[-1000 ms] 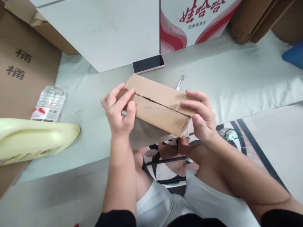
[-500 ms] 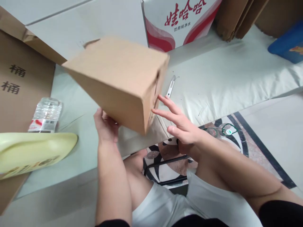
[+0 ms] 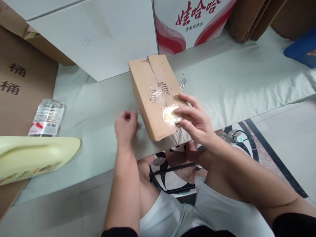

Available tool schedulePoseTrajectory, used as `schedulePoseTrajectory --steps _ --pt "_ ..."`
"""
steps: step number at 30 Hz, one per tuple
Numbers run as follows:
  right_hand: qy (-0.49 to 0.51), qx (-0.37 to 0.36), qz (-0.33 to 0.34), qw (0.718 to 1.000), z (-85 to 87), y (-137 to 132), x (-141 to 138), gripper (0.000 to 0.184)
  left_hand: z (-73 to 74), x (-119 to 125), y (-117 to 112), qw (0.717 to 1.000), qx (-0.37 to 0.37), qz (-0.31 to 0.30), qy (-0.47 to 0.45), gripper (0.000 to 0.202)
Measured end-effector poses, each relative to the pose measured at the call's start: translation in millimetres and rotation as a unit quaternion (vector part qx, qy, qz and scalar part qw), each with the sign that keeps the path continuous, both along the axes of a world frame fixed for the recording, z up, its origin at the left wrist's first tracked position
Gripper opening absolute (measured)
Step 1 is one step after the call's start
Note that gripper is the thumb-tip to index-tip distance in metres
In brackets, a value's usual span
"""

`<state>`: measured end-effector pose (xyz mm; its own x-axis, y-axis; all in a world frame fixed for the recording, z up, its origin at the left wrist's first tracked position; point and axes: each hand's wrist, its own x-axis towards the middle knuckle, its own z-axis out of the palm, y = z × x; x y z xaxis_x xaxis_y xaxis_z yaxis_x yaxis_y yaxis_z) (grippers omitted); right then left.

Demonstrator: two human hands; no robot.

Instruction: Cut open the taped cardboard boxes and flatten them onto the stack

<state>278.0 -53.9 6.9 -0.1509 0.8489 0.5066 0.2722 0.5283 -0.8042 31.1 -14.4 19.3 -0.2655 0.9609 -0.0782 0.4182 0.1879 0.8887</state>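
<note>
Carton (image 3: 159, 74) under right hand (image 3: 198, 121), beside left hand (image 3: 125, 128)

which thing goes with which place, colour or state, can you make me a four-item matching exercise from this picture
Things
1. left hand
2. right hand
3. slim silver tool
4. large plastic container

Descriptions
A. pale yellow
B. touching the carton
C. curled, beside the carton
D. partly hidden behind the carton

Pairs: 1-C, 2-B, 3-D, 4-A
</note>
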Motion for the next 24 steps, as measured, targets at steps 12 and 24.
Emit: schedulePoseTrajectory --steps 12,24 --pt "0.097 -0.172 0.054 0.979 -10.7 18.8 6.6 0.035 -16.8 12.6 2.9 0.950 0.235 -0.056 -0.197 0.037" --pt "-0.377 -0.192 -0.225 0.878 -28.2 45.9 9.1 0.022 -10.2 19.2 -1.7 0.948 0.228 -0.023 -0.222 0.037"
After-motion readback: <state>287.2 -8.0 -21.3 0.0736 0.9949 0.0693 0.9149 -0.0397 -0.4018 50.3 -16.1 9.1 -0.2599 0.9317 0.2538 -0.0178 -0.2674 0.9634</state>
